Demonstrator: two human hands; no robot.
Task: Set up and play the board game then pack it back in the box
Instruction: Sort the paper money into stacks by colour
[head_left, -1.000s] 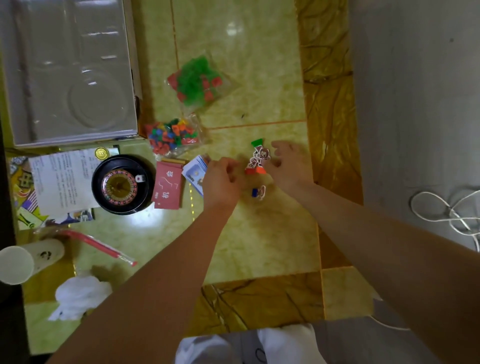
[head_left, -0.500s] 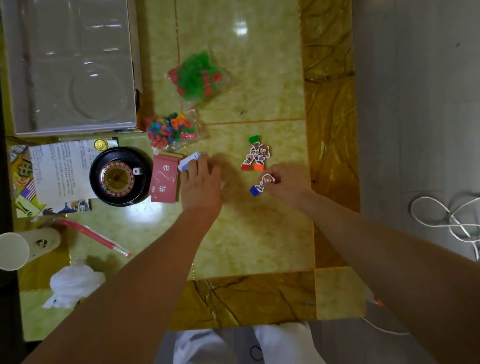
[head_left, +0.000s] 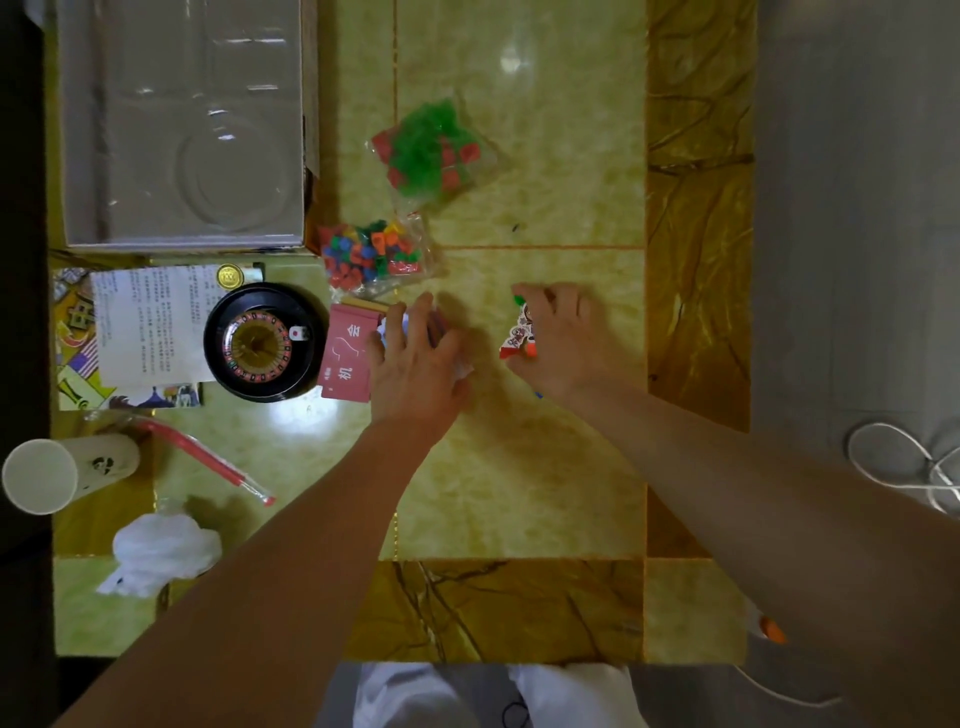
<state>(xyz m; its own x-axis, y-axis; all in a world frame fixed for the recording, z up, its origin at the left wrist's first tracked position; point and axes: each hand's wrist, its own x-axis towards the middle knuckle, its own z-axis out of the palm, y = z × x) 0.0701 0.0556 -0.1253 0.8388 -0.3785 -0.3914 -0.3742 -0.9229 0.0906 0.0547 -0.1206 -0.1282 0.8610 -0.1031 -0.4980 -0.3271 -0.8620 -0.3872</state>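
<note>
- While both hands work at the middle of the table, the left hand lies flat with its fingers loosely spread on a small pile of pale cards, just right of the red card deck.
- The right hand arches over the character pawns, which lie on the tile right of centre, well apart from the open box at the far left.
- Its fingers bend over the pawns, but the hand hides the contact. I cannot tell whether it pinches one or only covers them.
- The pawns look like thin card cut-outs in small coloured feet: light, stiff across the face, probably easy to crease. They are best taken low, by the foot, not by the printed top.
- The pale cards are likely to slide and fan on the glossy tile, so squaring them by their edges should work better than lifting them flat.
- The roulette wheel sits left of the deck, and the bag of green and red houses lies farther off.
</note>
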